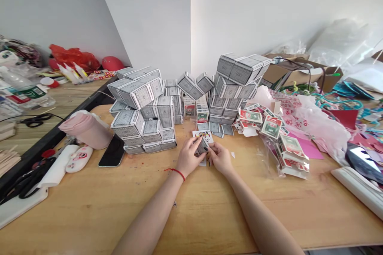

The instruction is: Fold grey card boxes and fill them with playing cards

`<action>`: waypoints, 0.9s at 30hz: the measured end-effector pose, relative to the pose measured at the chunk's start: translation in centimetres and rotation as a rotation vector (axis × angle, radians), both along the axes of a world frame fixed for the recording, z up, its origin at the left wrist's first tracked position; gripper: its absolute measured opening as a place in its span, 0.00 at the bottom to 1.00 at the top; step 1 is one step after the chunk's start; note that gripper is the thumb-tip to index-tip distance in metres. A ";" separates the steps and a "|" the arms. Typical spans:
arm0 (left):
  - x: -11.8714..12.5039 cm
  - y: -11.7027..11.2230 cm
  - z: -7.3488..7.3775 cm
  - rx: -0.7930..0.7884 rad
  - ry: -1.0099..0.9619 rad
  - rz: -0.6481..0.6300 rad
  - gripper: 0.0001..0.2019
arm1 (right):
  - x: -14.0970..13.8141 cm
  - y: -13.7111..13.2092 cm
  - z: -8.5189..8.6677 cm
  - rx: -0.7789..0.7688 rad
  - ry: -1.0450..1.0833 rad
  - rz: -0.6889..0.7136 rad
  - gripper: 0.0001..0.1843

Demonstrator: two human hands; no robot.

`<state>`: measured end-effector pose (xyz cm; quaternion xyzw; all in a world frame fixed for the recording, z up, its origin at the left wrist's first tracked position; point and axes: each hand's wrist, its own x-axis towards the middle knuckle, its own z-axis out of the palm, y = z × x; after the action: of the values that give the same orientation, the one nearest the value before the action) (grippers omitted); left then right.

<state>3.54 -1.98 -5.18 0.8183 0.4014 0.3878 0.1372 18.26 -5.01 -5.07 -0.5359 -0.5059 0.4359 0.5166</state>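
My left hand (189, 154) and my right hand (220, 157) meet at the middle of the table. Between them is a playing card (201, 147) with a grey patterned back, tilted and pinched by the fingers of both. Under and behind it lie face-up playing cards (206, 134), partly covered by my fingers. Blocks folded from grey-backed cards are stacked to the left (128, 123) and to the right (231, 87). A few loose grey-backed cards (216, 128) lie just beyond my hands.
Card boxes (271, 126) and clear wrappers lie at right, near a white plastic bag (314, 121). At left are a phone (112, 152), a pink rolled cloth (86, 129), a white mouse-shaped item (79, 159) and black-handled scissors (37, 175). A wall stands behind.
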 end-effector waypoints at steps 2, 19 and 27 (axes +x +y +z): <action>0.1 -0.1 0.2 -0.033 -0.033 -0.028 0.27 | 0.0 0.0 0.1 0.012 -0.005 0.002 0.16; 1.0 -0.9 1.2 -0.417 -0.296 -0.101 0.10 | -1.2 -0.4 0.6 -0.069 0.165 0.154 0.20; 1.5 -1.4 0.3 -0.358 -0.126 0.057 0.13 | -1.7 -0.5 0.4 -0.078 0.137 0.026 0.22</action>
<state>5.06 -3.39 -4.88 0.7432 0.4776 0.3646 0.2944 16.54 -5.46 -4.64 -0.5180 -0.4589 0.4973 0.5232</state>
